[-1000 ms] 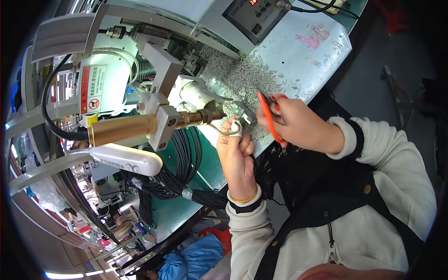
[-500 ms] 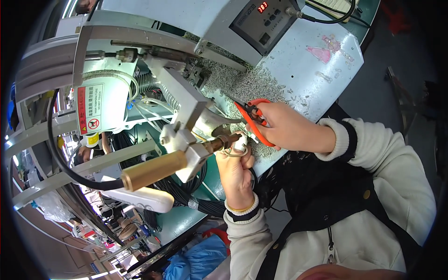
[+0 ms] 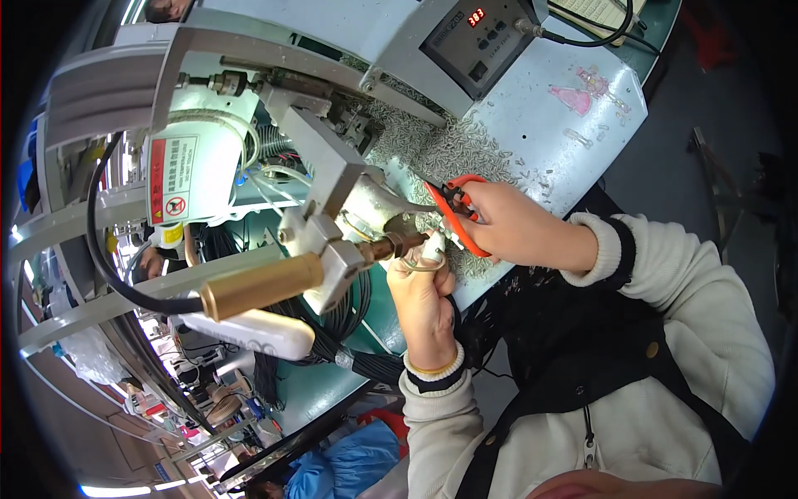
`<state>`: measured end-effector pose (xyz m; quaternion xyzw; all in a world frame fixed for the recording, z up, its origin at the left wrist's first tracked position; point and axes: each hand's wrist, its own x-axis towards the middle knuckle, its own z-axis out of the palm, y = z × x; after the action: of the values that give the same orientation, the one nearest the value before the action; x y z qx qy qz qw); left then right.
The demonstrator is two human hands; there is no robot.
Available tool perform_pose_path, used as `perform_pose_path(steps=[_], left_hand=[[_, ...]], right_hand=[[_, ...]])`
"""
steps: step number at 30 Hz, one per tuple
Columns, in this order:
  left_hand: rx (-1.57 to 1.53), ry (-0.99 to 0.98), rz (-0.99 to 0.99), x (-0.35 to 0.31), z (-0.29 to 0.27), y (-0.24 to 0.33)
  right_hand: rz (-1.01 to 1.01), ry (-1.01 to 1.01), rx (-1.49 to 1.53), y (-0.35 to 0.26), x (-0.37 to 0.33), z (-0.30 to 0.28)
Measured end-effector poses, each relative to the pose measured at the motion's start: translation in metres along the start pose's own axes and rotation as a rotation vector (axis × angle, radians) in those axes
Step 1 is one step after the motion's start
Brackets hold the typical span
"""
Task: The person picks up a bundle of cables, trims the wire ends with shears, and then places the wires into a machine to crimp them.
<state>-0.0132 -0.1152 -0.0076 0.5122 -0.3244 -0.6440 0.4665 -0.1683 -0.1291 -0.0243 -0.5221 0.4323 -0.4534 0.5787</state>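
Note:
My right hand (image 3: 509,223) is wrapped around orange-handled pliers (image 3: 460,229), whose dark jaws point up and left over a heap of small clear pieces. Below and left of them, my left hand (image 3: 422,303) is raised with its fingers closed. A whitish covering (image 3: 434,244) shows at its fingertips, and a thin pale loop (image 3: 422,267) curves over the fingers. What the fingertips pinch is too small to make out. Right at these fingertips is the dark tip of a brass-handled soldering iron (image 3: 264,287), fixed in a metal clamp (image 3: 337,264).
Small cut pieces (image 3: 461,154) cover the bench beyond my hands. A control box (image 3: 478,46) with a red display stands at the back. Pink figure-shaped items (image 3: 573,98) lie to its right. Bundled black cables (image 3: 353,312) lie left of my left hand; a person in blue (image 3: 353,461) sits lower left.
The view has shifted slightly, so the iron and machine frame sit a little differently in the picture. Both hands keep nearly the same place and grip.

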Motion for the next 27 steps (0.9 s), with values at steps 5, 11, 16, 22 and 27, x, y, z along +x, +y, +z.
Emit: perform_pose_path(steps=[5,11,16,22,27], left_hand=[[-0.173,-0.089,-0.096,-0.018,-0.004,0.000],[-0.136,-0.068,-0.082,-0.064,-0.007,-0.011],[0.028,0.074,0.100,-0.091,-0.005,-0.020],[0.196,0.140,0.152,-0.089,-0.005,-0.024],[0.083,0.087,0.095,-0.084,0.000,-0.018]], right_hand=[[0.099,-0.073,0.160,-0.004,-0.020,0.001],[0.066,-0.171,0.217,-0.005,-0.056,0.009],[0.060,-0.240,0.255,-0.008,-0.074,0.015],[0.233,-0.201,0.063,-0.013,-0.078,0.002],[-0.176,-0.208,-0.443,-0.013,-0.079,-0.015]])
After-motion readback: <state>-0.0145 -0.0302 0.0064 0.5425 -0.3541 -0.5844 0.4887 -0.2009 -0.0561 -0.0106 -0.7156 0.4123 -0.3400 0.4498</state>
